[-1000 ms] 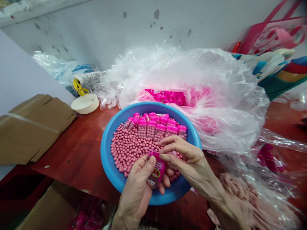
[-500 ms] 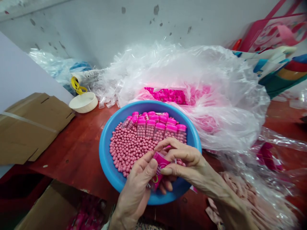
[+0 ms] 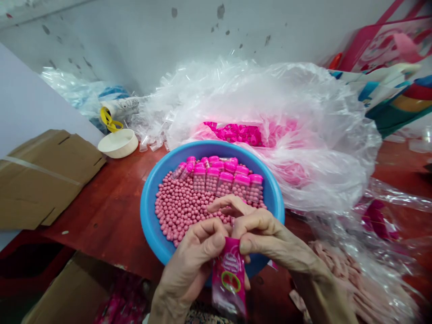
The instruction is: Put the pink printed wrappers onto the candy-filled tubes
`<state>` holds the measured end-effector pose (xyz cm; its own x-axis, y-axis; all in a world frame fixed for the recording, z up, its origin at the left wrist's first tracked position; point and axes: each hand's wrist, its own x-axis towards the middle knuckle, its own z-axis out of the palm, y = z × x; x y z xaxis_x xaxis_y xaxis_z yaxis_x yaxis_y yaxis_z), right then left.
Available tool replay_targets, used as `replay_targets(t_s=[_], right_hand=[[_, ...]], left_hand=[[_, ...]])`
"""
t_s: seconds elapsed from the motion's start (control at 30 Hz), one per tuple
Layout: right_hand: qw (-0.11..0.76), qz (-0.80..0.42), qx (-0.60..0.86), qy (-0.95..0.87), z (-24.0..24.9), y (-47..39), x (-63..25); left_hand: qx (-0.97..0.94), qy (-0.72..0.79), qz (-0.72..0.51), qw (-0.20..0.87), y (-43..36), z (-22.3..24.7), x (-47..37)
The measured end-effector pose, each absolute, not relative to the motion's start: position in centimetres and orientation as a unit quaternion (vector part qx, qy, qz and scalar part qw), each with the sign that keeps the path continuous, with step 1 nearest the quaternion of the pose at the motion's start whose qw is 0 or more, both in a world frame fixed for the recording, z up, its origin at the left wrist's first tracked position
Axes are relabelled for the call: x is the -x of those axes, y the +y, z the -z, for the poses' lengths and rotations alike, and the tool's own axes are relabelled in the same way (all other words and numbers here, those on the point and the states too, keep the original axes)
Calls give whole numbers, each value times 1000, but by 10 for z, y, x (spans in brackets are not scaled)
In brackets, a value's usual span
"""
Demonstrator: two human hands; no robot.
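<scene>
A small pink printed packet [image 3: 230,281] hangs between my hands over the near rim of the blue basin [image 3: 146,216]. My left hand [image 3: 199,254] pinches its upper left corner between thumb and forefinger. At the upper right corner, my right hand [image 3: 259,236] pinches it the same way, its other fingers partly behind the packet. What the packet contains cannot be made out. Round pink beads or candies [image 3: 184,202] fill the basin. On them rest several small clear boxes [image 3: 224,182] with bright pink lids, filled with the same balls.
Behind the basin lies a large clear plastic bag [image 3: 317,103] with pink caps [image 3: 238,134] in it. A white round dish [image 3: 118,144] and a folded cardboard box [image 3: 47,180] sit left. Crumpled plastic film [image 3: 357,243] and pinkish cloth [image 3: 340,265] lie right, on the red table [image 3: 111,211].
The packet was crumpled and tilted between my fingers; it now hangs straighter, lower and with its printed face showing. Both hands hold its top corners.
</scene>
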<state>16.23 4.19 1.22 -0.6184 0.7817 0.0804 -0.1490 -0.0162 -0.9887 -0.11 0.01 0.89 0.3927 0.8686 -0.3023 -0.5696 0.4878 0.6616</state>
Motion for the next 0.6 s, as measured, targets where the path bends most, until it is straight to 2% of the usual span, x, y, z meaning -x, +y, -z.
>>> replay_targets(t_s=[0.23,0.33,0.47,0.6], right_hand=[[394,-743,193,-505,-1,44,-154],[458,-739,199,-451,1,45,-151],[563,-695,240,-377,-1,38,-155],[540,-652,320,-425,2,16,-158]], left_hand=[[-297,339,-440,776,-4,-9,3],[-313,329,-441,774,-6,-9,4],[-206,410,-525,716,-5,-7,6],[-134,467,-608,628,3,-4,5]])
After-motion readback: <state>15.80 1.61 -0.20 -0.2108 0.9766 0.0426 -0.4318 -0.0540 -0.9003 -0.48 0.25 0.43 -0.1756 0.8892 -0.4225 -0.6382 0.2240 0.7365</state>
